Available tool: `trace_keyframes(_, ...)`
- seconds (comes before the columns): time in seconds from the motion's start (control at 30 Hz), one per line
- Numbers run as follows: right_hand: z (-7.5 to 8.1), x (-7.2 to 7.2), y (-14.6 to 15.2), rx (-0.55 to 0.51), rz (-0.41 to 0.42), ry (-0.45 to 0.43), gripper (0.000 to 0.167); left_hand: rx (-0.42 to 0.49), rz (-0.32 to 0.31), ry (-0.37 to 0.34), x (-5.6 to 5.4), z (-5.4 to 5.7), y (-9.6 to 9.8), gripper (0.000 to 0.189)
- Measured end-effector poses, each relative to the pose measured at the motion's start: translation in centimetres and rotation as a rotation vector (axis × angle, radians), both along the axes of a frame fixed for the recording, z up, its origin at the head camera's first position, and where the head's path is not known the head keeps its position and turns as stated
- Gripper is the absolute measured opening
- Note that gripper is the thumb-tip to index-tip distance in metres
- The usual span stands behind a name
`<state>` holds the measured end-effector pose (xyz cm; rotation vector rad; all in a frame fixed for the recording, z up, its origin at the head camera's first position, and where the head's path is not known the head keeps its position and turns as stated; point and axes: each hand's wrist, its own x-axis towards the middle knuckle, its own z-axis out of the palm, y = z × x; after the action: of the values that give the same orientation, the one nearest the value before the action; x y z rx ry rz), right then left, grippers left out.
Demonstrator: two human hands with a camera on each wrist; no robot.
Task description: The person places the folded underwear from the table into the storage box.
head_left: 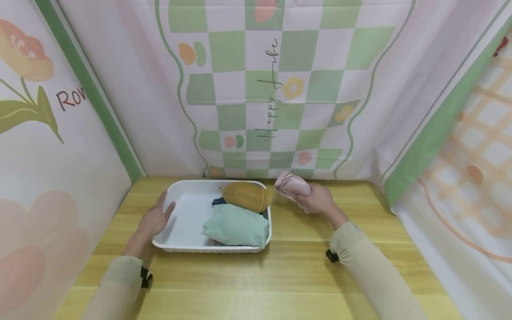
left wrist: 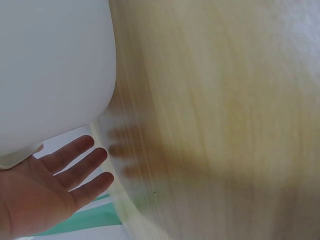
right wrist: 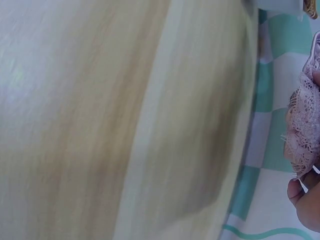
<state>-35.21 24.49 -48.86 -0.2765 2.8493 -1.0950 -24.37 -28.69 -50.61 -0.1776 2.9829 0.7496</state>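
A shallow white tray stands on the wooden table. My left hand holds its left rim, the thumb over the edge and the fingers outside; in the left wrist view, several fingers of the left hand stretch out straight below the tray wall. My right hand grips a rolled pink cloth in the air, right of the tray. Its lace trim shows in the right wrist view. A mustard-yellow cloth bundle and a pale green cloth bundle lie in the tray's right half.
Something dark blue shows partly from under the bundles. A wooden table carries the tray. Behind it hangs a green-and-white checked curtain, with printed fabric walls on both sides.
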Motion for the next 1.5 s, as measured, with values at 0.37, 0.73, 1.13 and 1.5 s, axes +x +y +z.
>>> trace_keyframes(0.37, 2.0, 0.4, -1.3, 0.064, 0.037, 0.153, 0.039, 0.004, -0.004, 0.003, 0.1, 0.0, 0.1, 0.078)
trace_keyframes(0.73, 3.9, 0.5, -3.0, 0.107, 0.058, 0.202, 0.04, 0.016, -0.012, -0.007, 0.1, 0.1, 0.1, 0.077)
trace_keyframes(1.13, 6.0, 1.3, -6.0, 0.108, 0.102, 0.256, 0.041, 0.014, -0.016, -0.006, 0.1, 0.0, 0.0, 0.077)
trace_keyframes(1.5, 7.3, 1.7, -9.1, 0.157, 0.154, 0.286, 0.042, 0.03, -0.001, -0.047, 0.0, 0.4, 0.1, 0.079)
